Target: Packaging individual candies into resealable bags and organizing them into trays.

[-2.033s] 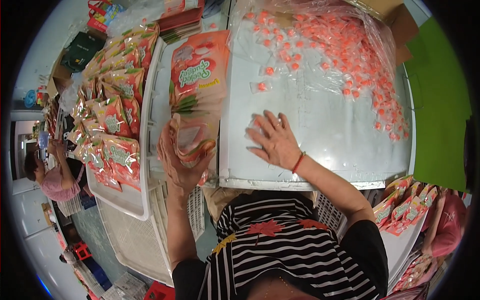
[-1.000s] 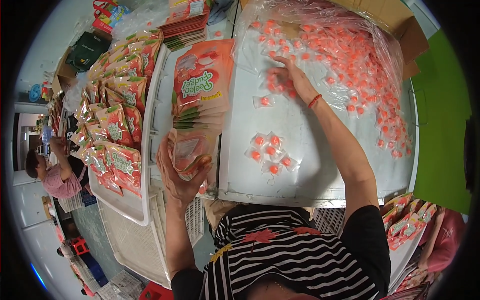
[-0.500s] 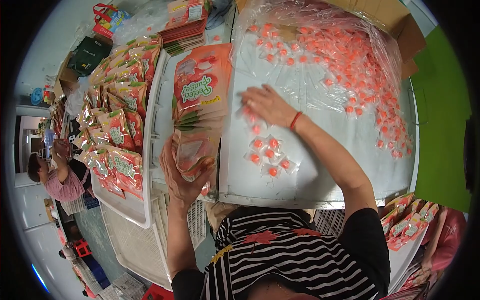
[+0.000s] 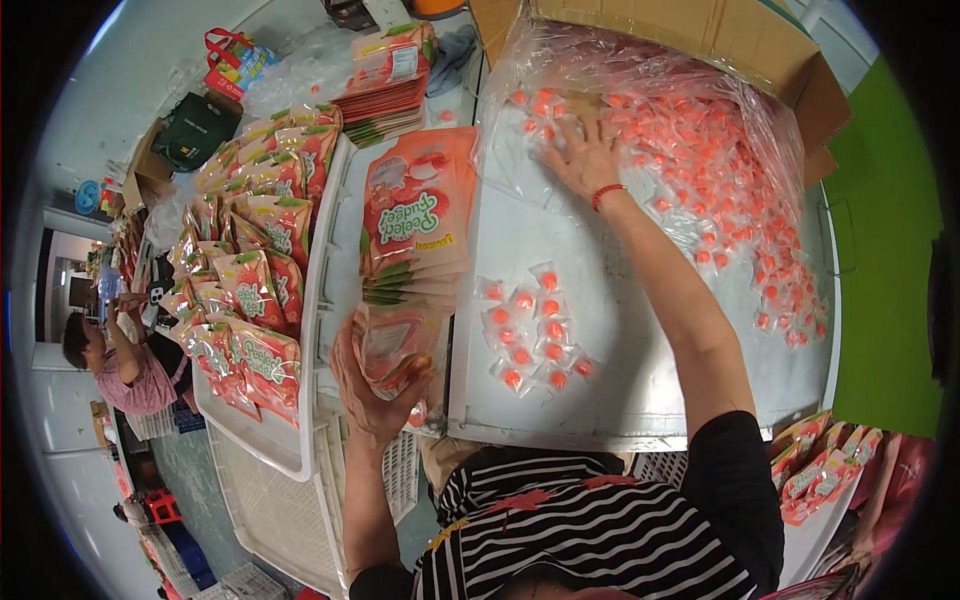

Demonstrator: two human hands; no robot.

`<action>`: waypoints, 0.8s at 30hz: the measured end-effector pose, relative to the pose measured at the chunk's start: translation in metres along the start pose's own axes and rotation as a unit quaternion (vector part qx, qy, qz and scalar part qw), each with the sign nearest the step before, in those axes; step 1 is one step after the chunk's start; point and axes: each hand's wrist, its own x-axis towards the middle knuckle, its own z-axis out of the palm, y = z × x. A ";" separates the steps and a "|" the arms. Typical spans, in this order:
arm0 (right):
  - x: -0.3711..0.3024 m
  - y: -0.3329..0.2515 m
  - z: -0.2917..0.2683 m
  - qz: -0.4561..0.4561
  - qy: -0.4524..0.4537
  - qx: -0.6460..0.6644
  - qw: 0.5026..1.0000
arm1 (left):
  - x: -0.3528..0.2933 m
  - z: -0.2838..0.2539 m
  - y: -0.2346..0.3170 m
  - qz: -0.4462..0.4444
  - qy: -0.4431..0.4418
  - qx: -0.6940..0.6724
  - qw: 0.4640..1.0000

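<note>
My left hand (image 4: 375, 395) is wrapped round the mouth end of a pink candy pouch (image 4: 395, 345), which lies at the near end of a fanned stack of flat pouches (image 4: 418, 205). With fingers spread, my right hand (image 4: 585, 160) reaches over the far part of the metal table, beside the heap of wrapped candies (image 4: 690, 150). Each candy is a red-orange ball in a clear wrapper. A small group of wrapped candies (image 4: 525, 330) lies apart from the heap, on the near left of the table, close to the pouch.
Filled pouches (image 4: 250, 280) crowd a white tray (image 4: 305, 400) on the left. Behind the heap stands a cardboard box (image 4: 680, 40) with a clear plastic liner (image 4: 530, 70). Another pile of flat pouches (image 4: 385, 95) lies at the back. Two other people are at the far left and lower right.
My right hand has moved away from the small candy group toward the heap, its fingers now spread. More candies lie in that group. My left hand keeps its hold on the pouch.
</note>
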 end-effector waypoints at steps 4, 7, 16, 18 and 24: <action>-0.008 -0.007 0.010 -0.006 -0.083 -0.051 0.995 | 0.000 0.001 0.001 -0.013 -0.001 -0.005 1.000; -0.027 -0.004 0.002 -0.027 -0.093 -0.020 0.995 | 0.001 0.003 -0.001 -0.004 0.002 0.001 1.000; -0.053 0.046 -0.053 0.067 -0.102 0.345 0.931 | -0.004 -0.001 -0.012 -0.014 -0.003 -0.029 0.999; -0.049 0.076 -0.062 0.108 -0.096 0.394 0.908 | -0.006 0.000 -0.018 -0.038 0.001 -0.071 0.997; -0.055 0.083 -0.066 0.341 -0.053 0.661 0.666 | -0.014 0.003 -0.020 -0.037 -0.005 -0.052 0.998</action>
